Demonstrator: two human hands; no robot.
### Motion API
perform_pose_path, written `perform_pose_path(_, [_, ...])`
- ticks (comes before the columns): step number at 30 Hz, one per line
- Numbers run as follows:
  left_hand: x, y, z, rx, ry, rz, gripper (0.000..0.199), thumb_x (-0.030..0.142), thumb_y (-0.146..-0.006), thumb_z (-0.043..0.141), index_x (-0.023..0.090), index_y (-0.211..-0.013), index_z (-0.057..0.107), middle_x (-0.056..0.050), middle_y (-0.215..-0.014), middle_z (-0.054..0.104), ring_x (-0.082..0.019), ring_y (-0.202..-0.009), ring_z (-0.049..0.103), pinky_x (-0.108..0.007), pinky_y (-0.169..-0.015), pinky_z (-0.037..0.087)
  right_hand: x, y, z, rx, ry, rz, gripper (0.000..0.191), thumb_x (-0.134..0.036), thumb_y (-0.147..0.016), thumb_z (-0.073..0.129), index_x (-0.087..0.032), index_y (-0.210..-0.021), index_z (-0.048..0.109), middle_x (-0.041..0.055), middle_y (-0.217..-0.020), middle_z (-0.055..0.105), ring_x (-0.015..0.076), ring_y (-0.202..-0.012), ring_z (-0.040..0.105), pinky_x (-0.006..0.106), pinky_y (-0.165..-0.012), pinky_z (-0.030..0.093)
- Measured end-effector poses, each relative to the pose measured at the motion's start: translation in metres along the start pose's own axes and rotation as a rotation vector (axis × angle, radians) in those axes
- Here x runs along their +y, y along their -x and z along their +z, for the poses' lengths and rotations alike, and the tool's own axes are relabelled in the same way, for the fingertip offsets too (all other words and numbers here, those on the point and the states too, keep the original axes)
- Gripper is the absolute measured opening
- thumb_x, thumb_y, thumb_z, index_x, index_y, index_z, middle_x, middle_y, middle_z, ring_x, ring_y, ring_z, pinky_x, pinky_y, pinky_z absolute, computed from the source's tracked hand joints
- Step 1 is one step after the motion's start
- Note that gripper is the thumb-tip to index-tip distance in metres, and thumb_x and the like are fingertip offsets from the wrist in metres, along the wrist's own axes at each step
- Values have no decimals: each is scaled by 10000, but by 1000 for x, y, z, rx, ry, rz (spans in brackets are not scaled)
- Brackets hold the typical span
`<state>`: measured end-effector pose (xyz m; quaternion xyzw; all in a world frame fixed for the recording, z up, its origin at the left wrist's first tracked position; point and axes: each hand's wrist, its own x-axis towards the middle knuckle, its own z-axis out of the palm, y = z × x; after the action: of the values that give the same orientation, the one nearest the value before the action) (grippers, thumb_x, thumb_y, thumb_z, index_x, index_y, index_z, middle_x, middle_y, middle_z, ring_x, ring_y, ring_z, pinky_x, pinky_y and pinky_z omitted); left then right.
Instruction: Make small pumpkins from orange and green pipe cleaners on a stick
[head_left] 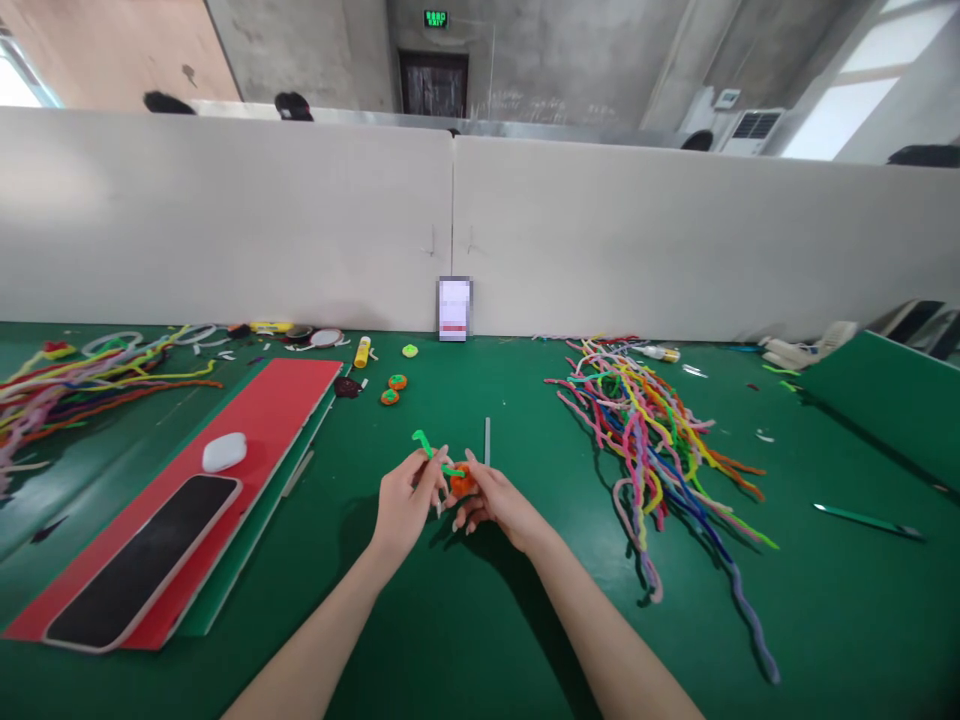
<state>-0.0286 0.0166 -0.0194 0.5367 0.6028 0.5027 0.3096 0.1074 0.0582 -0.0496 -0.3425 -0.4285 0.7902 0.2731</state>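
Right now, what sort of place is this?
Probably a craft workroom: a pile of multicoloured fuzzy stems lies on the green tabletop, a long white partition stands behind, and a lit green exit sign hangs beyond.

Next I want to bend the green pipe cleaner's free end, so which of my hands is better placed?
Probably your left hand: it pinches the green pipe cleaner, whose free end rises above that hand. Your right hand holds the fuzzy orange piece.
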Motion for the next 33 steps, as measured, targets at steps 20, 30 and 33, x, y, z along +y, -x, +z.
perform_pose_path(20, [1,-1,-2,3,-100,57,249,366,-818,447,168,-785,595,29,-529,541,-75,-448,507,-162,-441,402,-8,2,-1,-3,-133,-18,387,-475,-783,512,-113,-876,612,74,-757,656,79,-498,581,199,-498,454])
perform_pose_path(30, [2,-1,-2,24,-103,52,281,407,-815,443,170,-762,585,34,-517,518,-79,-443,498,-172,-464,413,-10,5,1,-17,-98,-27,423,-489,-793,485,-116,-939,622,86,-760,671,117,-558,626,229,-549,476])
perform_pose_path(33, [3,-1,-3,52,-107,43,280,405,-811,451,171,-723,577,34,-512,520,-76,-441,503,-167,-454,405,-13,6,-1,-41,-118,-26,508,-537,-815,404,-114,-1001,614,110,-809,675,142,-629,648,264,-613,490])
